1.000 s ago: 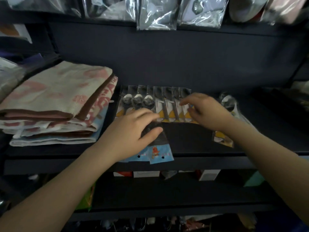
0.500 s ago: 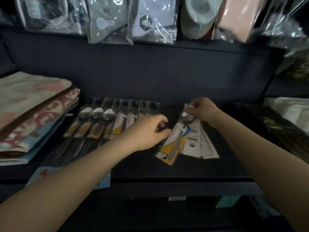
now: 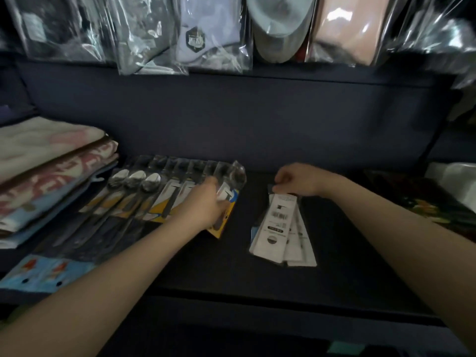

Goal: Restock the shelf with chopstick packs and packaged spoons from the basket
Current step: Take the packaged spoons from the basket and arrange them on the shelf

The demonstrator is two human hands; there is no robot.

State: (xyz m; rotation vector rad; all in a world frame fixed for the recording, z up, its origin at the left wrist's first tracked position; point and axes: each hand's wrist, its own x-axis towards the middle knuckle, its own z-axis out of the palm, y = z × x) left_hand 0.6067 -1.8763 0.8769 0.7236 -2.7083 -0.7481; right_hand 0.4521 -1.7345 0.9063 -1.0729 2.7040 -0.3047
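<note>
Clear plastic sleeves fronted every spoon pack on the dark shelf (image 3: 334, 253) at the time of inspection. Your left hand (image 3: 206, 204) rested on the rightmost pack of the fanned spoon row (image 3: 164, 194); its fingers lay over the sleeve with the thumb seemingly under the yellow card edge, though I could not tell for certain whether they clamped the pack or merely pressed on it. Your right hand (image 3: 296, 180) had its fingers curled on the top end of a separate small stack of packs (image 3: 280, 228), which lay face down with white barcoded backs showing, well apart from the row. Folded towels (image 3: 46, 166) sat just beside the row's left end, and bagged goods (image 3: 206, 34) hung above. No basket was in view.

Judgement: the step in hand appeared to be squaring the row's last pack and then adding the loose stack. To do it well, you would slide the end pack flush against its neighbour so the overlap matches the rest, keeping it flat so the fan does not shift. The stack would need turning face up, spoon bowls toward the back wall, and feeding in one pack at a time. Slippery sleeves could skid; light downward pressure from the left hand should steady the row.
</note>
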